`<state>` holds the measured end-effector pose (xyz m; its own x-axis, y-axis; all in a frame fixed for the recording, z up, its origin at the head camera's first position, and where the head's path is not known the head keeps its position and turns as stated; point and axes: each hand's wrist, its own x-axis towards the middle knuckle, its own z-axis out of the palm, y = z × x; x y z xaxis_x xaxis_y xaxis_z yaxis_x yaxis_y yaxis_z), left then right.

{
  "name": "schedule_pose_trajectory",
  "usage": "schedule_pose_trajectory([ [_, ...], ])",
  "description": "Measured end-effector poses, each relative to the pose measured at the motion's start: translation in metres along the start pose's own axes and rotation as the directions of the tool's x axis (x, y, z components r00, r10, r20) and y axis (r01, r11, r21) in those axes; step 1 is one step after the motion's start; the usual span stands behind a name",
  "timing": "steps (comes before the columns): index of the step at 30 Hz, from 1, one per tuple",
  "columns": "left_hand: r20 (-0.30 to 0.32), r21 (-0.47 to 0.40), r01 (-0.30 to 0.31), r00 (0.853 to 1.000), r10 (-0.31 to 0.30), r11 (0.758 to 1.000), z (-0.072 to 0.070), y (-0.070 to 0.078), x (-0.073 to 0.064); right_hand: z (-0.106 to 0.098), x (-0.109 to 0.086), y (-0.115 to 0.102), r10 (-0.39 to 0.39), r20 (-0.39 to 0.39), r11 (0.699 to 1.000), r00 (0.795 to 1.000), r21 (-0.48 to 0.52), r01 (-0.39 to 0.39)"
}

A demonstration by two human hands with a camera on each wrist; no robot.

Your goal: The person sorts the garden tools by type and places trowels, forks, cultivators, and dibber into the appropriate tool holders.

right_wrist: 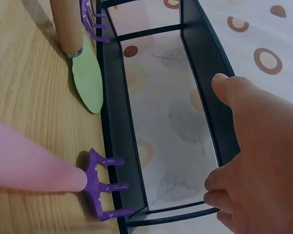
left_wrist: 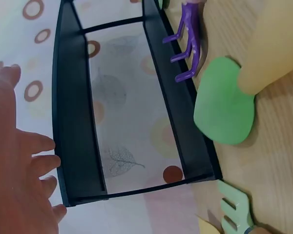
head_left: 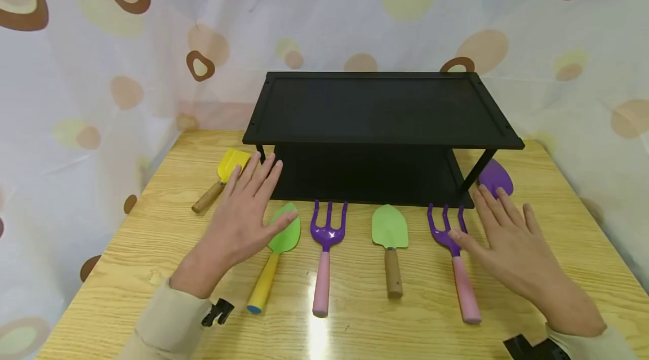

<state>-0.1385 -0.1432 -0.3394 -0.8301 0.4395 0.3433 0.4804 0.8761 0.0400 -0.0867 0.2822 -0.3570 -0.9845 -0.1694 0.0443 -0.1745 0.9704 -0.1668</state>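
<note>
My left hand [head_left: 239,223] hovers with spread, straight fingers over the table's left side, between a yellow shovel [head_left: 233,161] with a wooden handle and a green trowel [head_left: 285,233] with a yellow handle. A light green hand rake [left_wrist: 236,207] shows in the left wrist view; the left hand hides it in the head view. On the right, my right hand [head_left: 519,256] is also held flat and holds nothing, its thumb over a purple fork [head_left: 463,284] with a pink handle. A purple shovel [head_left: 496,177] lies beyond its fingertips, partly hidden.
A black two-tier rack [head_left: 370,109] stands at the back of the wooden table [head_left: 365,332]. Before it lie another purple fork [head_left: 323,278] and a light green spade [head_left: 390,227] with a wooden handle. A patterned curtain [head_left: 324,16] hangs behind and at both sides.
</note>
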Motion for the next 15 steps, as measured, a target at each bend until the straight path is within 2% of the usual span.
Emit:
schedule_pose_trajectory([
  [9, -0.068, -0.07, -0.016, 0.998, 0.011, 0.997, -0.014, -0.017, 0.026, 0.005, -0.009, 0.021, -0.011, -0.047, 1.0, 0.999, 0.006, 0.011],
  [15, -0.086, -0.08, -0.027, 0.996, 0.02, 0.996, -0.014, -0.025, 0.044, 0.006, -0.015, 0.04, 0.008, -0.081, 1.0, 0.997, 0.027, -0.006],
])
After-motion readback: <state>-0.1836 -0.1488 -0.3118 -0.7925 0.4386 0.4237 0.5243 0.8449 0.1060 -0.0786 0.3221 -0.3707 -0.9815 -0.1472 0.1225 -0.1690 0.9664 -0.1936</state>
